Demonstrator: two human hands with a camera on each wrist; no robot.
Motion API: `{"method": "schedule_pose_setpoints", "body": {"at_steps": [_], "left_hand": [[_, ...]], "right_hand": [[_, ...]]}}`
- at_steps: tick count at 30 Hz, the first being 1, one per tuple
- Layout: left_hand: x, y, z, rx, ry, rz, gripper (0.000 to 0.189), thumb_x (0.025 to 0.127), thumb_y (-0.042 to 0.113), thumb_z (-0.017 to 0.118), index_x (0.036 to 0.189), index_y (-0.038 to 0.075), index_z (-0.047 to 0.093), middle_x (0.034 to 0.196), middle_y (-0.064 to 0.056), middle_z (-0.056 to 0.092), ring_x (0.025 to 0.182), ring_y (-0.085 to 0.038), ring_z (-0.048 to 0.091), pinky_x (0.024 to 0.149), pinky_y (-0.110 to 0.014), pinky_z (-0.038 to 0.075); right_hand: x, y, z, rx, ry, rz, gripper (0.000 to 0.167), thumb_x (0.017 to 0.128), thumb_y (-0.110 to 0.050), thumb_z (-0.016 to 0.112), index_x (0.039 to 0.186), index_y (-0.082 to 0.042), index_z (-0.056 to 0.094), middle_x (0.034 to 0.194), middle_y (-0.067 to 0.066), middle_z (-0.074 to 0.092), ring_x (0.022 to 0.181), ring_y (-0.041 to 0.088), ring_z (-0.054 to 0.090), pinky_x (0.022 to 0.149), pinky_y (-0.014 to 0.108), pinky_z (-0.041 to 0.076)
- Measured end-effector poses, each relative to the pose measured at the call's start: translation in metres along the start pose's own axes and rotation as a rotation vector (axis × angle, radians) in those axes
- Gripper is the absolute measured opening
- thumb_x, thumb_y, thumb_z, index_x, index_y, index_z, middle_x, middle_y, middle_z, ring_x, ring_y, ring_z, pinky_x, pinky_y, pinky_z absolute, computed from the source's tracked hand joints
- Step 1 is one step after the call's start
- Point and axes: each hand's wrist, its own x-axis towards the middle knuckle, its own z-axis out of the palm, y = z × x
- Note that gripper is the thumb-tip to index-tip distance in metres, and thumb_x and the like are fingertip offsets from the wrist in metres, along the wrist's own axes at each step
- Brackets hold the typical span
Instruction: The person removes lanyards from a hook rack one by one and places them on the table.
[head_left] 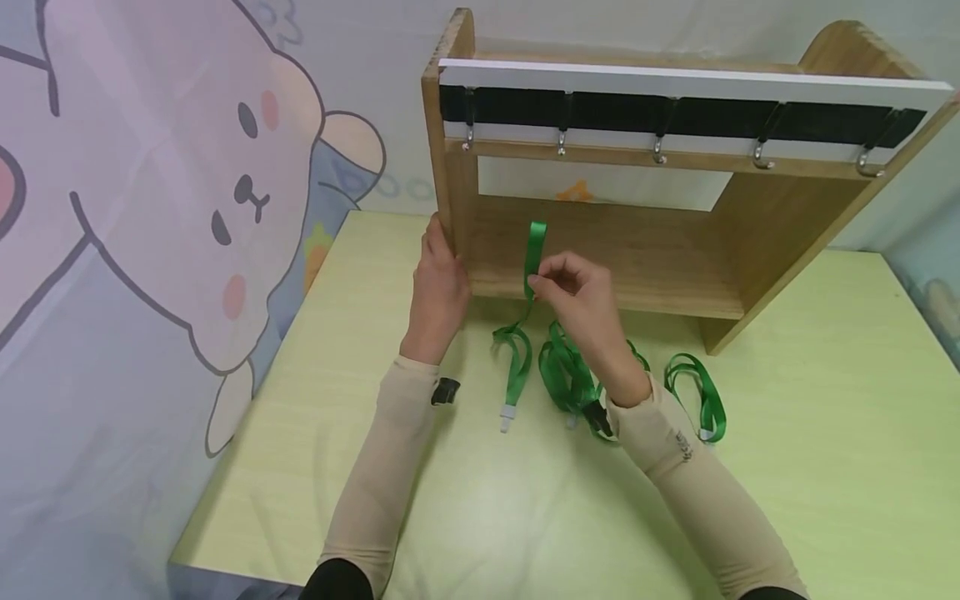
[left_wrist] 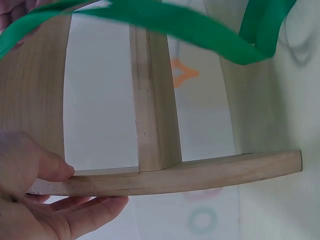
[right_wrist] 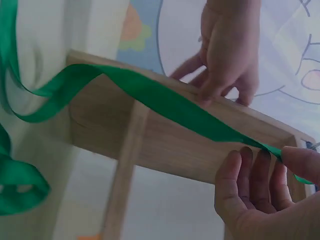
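My right hand (head_left: pixel 585 312) pinches a green lanyard (head_left: pixel 535 246) between thumb and fingers, in front of the wooden rack's lower shelf. A loop of the strap stands up above the fingertips; the rest hangs to the table, where a pale clip (head_left: pixel 507 417) shows at its end. My left hand (head_left: pixel 440 292) grips the left side panel (left_wrist: pixel 220 174) of the rack, with the thumb on one face and the fingers on the other in the left wrist view. In the right wrist view the lanyard (right_wrist: pixel 165 102) runs slack from the right fingertips past the panel.
A white board with a black strip (head_left: pixel 607 110) and several metal hooks (head_left: pixel 562 143) spans the rack's upper front. More green lanyards (head_left: pixel 562 367) lie bunched under my right forearm, and another lanyard (head_left: pixel 712 404) lies to the right. A black buckle (head_left: pixel 446 391) shows beside the left sleeve.
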Motion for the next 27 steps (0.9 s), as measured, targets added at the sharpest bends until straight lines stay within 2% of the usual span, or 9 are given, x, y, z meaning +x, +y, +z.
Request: {"method": "schedule_pose_setpoints", "body": {"at_steps": [2, 5, 11, 14, 19, 21, 25, 27], "left_hand": [[0.000, 0.000, 0.000, 0.005, 0.004, 0.004, 0.055, 0.100, -0.008, 0.047, 0.149, -0.010, 0.021, 0.135, -0.035, 0.044, 0.111, -0.052, 0.060, 0.088, -0.055, 0.055], [0.000, 0.000, -0.001, 0.006, 0.013, 0.007, 0.055, 0.100, -0.009, 0.048, 0.148, -0.010, 0.022, 0.133, -0.035, 0.045, 0.110, -0.052, 0.060, 0.088, -0.056, 0.055], [0.002, 0.001, -0.002, 0.001, 0.015, 0.001, 0.055, 0.099, -0.009, 0.048, 0.148, -0.011, 0.022, 0.132, -0.035, 0.046, 0.110, -0.052, 0.060, 0.088, -0.057, 0.055], [0.002, 0.001, -0.002, 0.002, 0.010, -0.001, 0.055, 0.100, -0.009, 0.048, 0.148, -0.012, 0.021, 0.133, -0.035, 0.046, 0.110, -0.052, 0.060, 0.088, -0.056, 0.055], [0.002, 0.001, -0.001, 0.001, 0.007, 0.002, 0.055, 0.100, -0.009, 0.048, 0.148, -0.011, 0.021, 0.133, -0.035, 0.046, 0.112, -0.052, 0.060, 0.088, -0.056, 0.055], [0.002, 0.000, 0.000, -0.001, 0.005, 0.001, 0.055, 0.100, -0.009, 0.047, 0.148, -0.011, 0.021, 0.133, -0.035, 0.045, 0.112, -0.052, 0.059, 0.088, -0.056, 0.055], [0.001, 0.000, 0.001, -0.016, 0.002, -0.002, 0.056, 0.100, -0.009, 0.047, 0.149, -0.010, 0.021, 0.134, -0.034, 0.045, 0.113, -0.051, 0.059, 0.089, -0.056, 0.055], [0.000, 0.000, 0.002, -0.020, 0.001, -0.002, 0.056, 0.100, -0.009, 0.048, 0.149, -0.010, 0.021, 0.135, -0.034, 0.044, 0.114, -0.051, 0.059, 0.090, -0.056, 0.055]], "right_hand": [[-0.002, 0.004, -0.001, 0.015, -0.035, 0.048, 0.004, 0.095, -0.001, 0.065, 0.091, -0.002, 0.067, 0.089, 0.003, 0.062, 0.076, 0.018, 0.060, 0.073, 0.027, 0.053], [-0.004, 0.011, -0.002, 0.032, -0.086, 0.122, 0.006, 0.096, -0.003, 0.064, 0.095, 0.003, 0.065, 0.090, 0.002, 0.061, 0.080, 0.020, 0.060, 0.076, 0.029, 0.053], [-0.007, 0.027, 0.001, 0.035, -0.148, 0.242, 0.007, 0.099, -0.004, 0.063, 0.097, 0.003, 0.064, 0.096, 0.007, 0.064, 0.088, 0.021, 0.064, 0.085, 0.042, 0.057], [-0.009, 0.035, 0.004, 0.002, -0.174, 0.255, 0.009, 0.099, -0.004, 0.062, 0.100, 0.005, 0.064, 0.100, 0.011, 0.066, 0.090, 0.021, 0.065, 0.085, 0.042, 0.057], [-0.014, 0.049, 0.009, -0.060, -0.211, 0.243, 0.010, 0.098, -0.002, 0.062, 0.100, 0.007, 0.064, 0.100, 0.025, 0.067, 0.090, 0.038, 0.064, 0.074, 0.032, 0.057], [-0.015, 0.055, 0.011, -0.095, -0.222, 0.250, 0.009, 0.097, -0.003, 0.063, 0.099, 0.006, 0.066, 0.099, 0.027, 0.067, 0.089, 0.041, 0.064, 0.073, 0.034, 0.057], [-0.018, 0.066, 0.013, -0.189, -0.245, 0.284, 0.010, 0.097, -0.004, 0.064, 0.099, 0.005, 0.068, 0.095, 0.022, 0.069, 0.082, 0.038, 0.065, 0.075, 0.048, 0.058], [-0.018, 0.071, 0.014, -0.227, -0.254, 0.306, 0.010, 0.096, -0.005, 0.065, 0.098, 0.004, 0.069, 0.092, 0.019, 0.069, 0.079, 0.038, 0.065, 0.075, 0.051, 0.058]]}}
